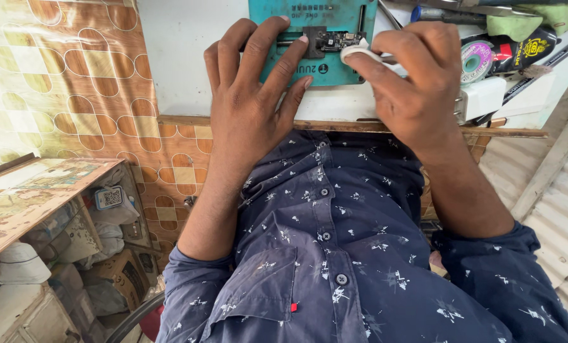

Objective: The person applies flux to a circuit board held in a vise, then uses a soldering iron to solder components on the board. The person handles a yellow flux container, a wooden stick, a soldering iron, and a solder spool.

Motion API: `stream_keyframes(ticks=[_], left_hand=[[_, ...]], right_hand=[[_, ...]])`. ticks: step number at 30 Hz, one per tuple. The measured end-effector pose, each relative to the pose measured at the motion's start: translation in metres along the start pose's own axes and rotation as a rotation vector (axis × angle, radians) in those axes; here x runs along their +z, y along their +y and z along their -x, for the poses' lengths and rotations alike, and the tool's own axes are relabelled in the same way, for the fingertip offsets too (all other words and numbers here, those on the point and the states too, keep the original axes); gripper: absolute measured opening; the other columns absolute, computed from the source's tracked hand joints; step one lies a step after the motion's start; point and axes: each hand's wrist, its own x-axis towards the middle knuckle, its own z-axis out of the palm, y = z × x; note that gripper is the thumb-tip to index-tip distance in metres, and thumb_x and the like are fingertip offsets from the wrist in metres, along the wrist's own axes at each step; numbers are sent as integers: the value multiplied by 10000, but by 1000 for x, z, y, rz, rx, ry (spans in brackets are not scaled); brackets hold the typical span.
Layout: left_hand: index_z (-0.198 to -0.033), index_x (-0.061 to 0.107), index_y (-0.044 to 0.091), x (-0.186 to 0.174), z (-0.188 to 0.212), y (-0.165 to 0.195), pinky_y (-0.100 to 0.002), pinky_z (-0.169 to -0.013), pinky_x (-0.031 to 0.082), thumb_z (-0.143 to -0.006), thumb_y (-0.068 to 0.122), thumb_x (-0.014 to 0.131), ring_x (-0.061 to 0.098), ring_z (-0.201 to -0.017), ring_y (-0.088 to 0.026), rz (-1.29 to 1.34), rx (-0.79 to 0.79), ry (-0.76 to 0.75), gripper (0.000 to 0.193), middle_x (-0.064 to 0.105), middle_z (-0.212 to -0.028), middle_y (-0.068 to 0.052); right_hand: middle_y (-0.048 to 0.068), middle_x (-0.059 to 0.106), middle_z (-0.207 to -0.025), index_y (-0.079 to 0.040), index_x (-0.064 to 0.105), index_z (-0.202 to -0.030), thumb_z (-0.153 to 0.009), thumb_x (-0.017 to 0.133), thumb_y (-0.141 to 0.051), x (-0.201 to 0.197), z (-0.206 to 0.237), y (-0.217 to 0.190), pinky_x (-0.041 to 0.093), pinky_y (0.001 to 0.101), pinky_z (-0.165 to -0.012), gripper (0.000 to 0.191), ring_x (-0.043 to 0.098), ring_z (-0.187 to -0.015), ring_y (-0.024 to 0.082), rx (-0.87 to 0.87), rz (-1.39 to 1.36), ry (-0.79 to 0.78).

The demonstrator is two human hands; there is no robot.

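Note:
A teal holder plate [341, 67] lies on the white worktop [188, 57] at the top of the head view, with a small dark circuit board [332, 41] clamped in it. My left hand [249, 105] rests flat on the plate, fingers spread, fingertips beside the board's clamp. My right hand [417, 82] pinches a small white pad [357, 51] between thumb and forefinger and presses it next to the board's right end.
A spool of solder wire [476, 60], a white block [484, 98], dark tools and a green cloth [525, 22] crowd the worktop's right side. A low shelf [36, 197] with boxes and bags stands at lower left. Patterned flooring lies below the worktop's wooden edge [188, 121].

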Motion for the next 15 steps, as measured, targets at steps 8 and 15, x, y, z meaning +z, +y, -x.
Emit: stream_keyframes(ticks=[8,15], left_hand=[[-1353,671,119,-3,-1,3,-445,-1081,371,-1039,277,787,440,-1342,-275,9,2,10,371,492,-1475,-53],[-1336,676,114,-4,0,4,-446,-1089,371,-1025,260,788,450,-1337,-275,22,-11,10,361,502,-1467,-45]], right_hand=[[21,634,-1125,-93,782,-1150,-828,787,3,6,-7,-11,419,382,-868,336,532,-1026,231,-9,-42,11],[78,629,-1126,-65,792,-1174,-833,772,55,-8,19,-7,484,385,-844,361,563,-1027,263,137,-57,-3]])
